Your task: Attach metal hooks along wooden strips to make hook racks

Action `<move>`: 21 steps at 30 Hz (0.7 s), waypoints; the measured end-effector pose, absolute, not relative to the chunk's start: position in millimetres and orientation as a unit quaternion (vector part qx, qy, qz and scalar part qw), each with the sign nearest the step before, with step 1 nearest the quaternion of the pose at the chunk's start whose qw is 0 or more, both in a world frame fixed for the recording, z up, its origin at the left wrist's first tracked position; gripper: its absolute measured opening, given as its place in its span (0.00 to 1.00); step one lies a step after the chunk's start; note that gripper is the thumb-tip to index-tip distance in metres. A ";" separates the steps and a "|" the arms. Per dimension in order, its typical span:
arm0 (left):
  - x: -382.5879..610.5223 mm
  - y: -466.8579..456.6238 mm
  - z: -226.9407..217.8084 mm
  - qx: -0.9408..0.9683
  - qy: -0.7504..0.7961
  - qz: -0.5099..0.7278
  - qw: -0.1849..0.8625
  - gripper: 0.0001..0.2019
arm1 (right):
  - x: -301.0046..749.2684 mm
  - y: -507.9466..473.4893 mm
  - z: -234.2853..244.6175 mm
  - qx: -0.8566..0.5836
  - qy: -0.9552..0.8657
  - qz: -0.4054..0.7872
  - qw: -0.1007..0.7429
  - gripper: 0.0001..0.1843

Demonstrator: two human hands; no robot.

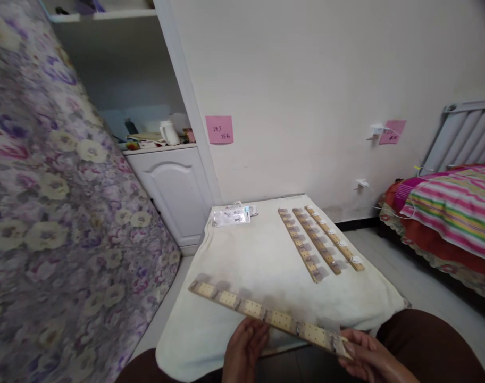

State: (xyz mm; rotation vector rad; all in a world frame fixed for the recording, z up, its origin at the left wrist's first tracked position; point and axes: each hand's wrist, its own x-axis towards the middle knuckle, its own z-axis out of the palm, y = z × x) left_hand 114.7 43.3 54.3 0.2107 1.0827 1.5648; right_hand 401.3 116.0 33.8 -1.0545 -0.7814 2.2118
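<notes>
A long, thin wooden strip [280, 319] with small holes and several clear-and-metal hook-like pieces along it slants across the near part of the cloth-covered table [242, 255]. My right hand [366, 354] grips its right end between thumb and fingers. Just under the strip's middle is my left hand [246, 343], its fingers curled together close to the near edge. Whatever those fingers hold, if anything, is hidden. The strip's far left end reaches over the cloth.
Three similar strips, one a wooden strip [300, 244], lie side by side on the table's right. A clear packet [231, 216] rests at the back left. Around the table are a floral curtain [67, 213], a white cabinet [173, 189] and a bed [453, 213].
</notes>
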 end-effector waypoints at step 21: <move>80.6 93.8 32.4 0.487 0.625 0.478 0.379 0.24 | 265.1 149.4 46.7 -0.370 -0.135 0.723 0.567 0.22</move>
